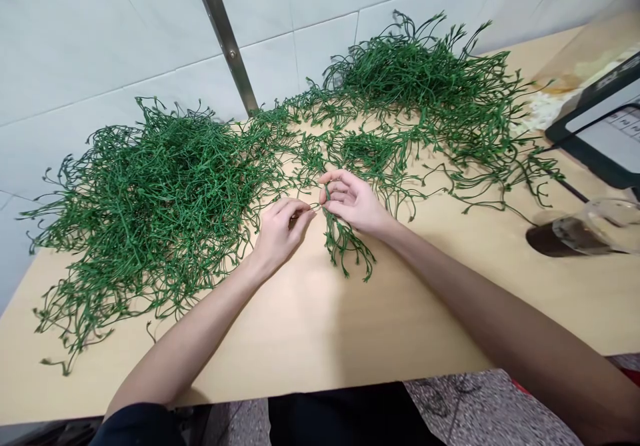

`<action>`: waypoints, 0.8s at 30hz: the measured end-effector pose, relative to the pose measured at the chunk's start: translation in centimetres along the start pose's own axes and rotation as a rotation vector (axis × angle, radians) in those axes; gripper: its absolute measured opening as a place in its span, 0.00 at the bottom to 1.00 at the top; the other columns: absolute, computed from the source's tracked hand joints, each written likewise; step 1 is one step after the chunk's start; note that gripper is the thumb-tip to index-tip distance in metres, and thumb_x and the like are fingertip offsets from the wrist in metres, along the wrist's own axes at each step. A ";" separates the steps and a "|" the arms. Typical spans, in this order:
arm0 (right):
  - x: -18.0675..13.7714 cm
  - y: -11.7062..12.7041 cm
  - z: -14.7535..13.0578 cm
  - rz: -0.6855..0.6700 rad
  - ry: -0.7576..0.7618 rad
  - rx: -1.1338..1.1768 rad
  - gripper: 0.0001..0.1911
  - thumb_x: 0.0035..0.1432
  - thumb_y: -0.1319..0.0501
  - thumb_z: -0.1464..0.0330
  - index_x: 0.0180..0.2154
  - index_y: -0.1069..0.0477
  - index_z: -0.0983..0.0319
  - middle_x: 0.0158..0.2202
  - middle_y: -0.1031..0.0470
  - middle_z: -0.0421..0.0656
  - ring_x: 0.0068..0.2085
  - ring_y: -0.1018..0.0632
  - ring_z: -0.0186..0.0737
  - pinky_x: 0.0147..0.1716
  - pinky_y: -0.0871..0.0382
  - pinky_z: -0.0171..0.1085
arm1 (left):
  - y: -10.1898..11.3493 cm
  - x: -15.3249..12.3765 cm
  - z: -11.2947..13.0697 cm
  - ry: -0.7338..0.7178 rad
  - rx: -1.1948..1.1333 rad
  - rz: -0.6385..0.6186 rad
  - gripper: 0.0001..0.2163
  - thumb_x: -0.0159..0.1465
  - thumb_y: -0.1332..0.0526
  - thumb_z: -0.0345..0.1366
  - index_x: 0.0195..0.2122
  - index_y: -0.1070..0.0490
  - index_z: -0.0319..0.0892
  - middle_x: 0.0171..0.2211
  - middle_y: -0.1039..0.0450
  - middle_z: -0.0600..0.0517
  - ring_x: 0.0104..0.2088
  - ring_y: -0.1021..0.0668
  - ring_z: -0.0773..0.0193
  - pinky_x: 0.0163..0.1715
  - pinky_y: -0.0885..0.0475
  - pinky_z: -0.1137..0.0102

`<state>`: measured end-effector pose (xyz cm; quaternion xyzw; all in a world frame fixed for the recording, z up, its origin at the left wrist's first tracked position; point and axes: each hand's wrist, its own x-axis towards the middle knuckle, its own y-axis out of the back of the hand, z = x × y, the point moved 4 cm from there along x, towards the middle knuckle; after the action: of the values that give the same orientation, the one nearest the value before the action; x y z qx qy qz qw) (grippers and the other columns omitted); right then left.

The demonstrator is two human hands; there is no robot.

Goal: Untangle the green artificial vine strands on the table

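Observation:
My right hand (pixel 353 201) is closed round a small bunch of green plastic stems (pixel 345 239) at the middle of the table. The stems' tips hang down below my fingers, towards me. Close on its left, my left hand (pixel 284 225) pinches a thin pale loop (pixel 315 205) between thumb and forefinger. That loop reaches across to the bunch. Whether it is a rubber band or thread I cannot tell. Behind both hands lie more loose green stems (pixel 370 149).
A large heap of green stems (pixel 170 193) covers the table's left side; another heap (pixel 415 73) lies at the back right against the tiled wall (pixel 320 6). On the right are a plastic cup of dark drink (pixel 560 236) and a dark-framed device (pixel 600 119). The wooden table's (pixel 295 339) front edge is near me.

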<state>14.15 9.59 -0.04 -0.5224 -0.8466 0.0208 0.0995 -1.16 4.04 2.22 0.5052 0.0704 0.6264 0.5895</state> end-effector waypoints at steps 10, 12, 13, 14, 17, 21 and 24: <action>-0.3 -0.4 -0.2 0.004 0.027 -0.090 0.23 0.44 0.32 0.72 0.43 0.36 0.59 0.33 0.26 0.38 0.26 0.32 0.29 0.26 0.36 0.32 | 0.3 0.1 0.2 -0.034 0.016 -0.005 0.06 0.68 0.43 0.33 0.36 0.27 0.41 0.33 0.20 0.50 0.32 0.20 0.65 0.33 0.27 0.73; -0.4 -0.6 -0.3 -0.011 0.041 -0.143 0.22 0.45 0.33 0.71 0.43 0.36 0.59 0.33 0.25 0.39 0.26 0.33 0.29 0.27 0.36 0.33 | 0.3 0.1 0.3 -0.031 0.022 -0.009 0.06 0.68 0.44 0.32 0.36 0.28 0.41 0.33 0.21 0.50 0.32 0.20 0.66 0.33 0.27 0.73; -0.4 -0.7 -0.3 -0.019 0.047 -0.173 0.22 0.46 0.33 0.71 0.43 0.36 0.59 0.33 0.24 0.39 0.26 0.33 0.30 0.27 0.36 0.33 | 0.3 0.1 0.4 -0.027 0.024 -0.011 0.06 0.69 0.45 0.32 0.37 0.29 0.41 0.33 0.21 0.50 0.32 0.21 0.66 0.33 0.27 0.73; -0.5 -0.8 -0.3 -0.024 0.054 -0.202 0.22 0.46 0.33 0.70 0.43 0.36 0.59 0.32 0.24 0.39 0.26 0.34 0.30 0.27 0.36 0.33 | 0.3 0.1 0.4 -0.022 0.025 -0.012 0.06 0.69 0.45 0.31 0.37 0.29 0.41 0.33 0.21 0.50 0.33 0.21 0.66 0.33 0.28 0.73; -0.6 -0.9 -0.4 -0.025 0.063 -0.265 0.21 0.47 0.33 0.70 0.44 0.35 0.58 0.31 0.24 0.38 0.26 0.34 0.31 0.26 0.38 0.33 | 0.3 -0.1 0.3 -0.026 0.033 -0.003 0.05 0.68 0.45 0.31 0.38 0.30 0.41 0.34 0.22 0.51 0.33 0.22 0.66 0.34 0.28 0.73; -0.7 -1.0 -0.4 -0.019 0.062 -0.291 0.21 0.48 0.34 0.71 0.45 0.35 0.58 0.32 0.24 0.38 0.26 0.33 0.32 0.27 0.37 0.34 | 0.1 -0.2 0.0 -0.024 0.058 0.010 0.05 0.68 0.46 0.30 0.39 0.31 0.41 0.35 0.23 0.50 0.34 0.23 0.64 0.36 0.28 0.71; -0.7 -0.9 -0.3 0.009 0.082 -0.264 0.20 0.48 0.35 0.72 0.44 0.35 0.59 0.32 0.24 0.39 0.27 0.31 0.32 0.29 0.35 0.34 | 0.1 -0.1 -0.2 0.006 0.060 0.015 0.05 0.68 0.45 0.30 0.40 0.30 0.41 0.37 0.23 0.49 0.35 0.23 0.64 0.37 0.28 0.70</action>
<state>13.74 8.55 0.29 -0.5350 -0.8349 -0.1119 0.0643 -1.41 4.05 2.17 0.5212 0.0872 0.6299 0.5692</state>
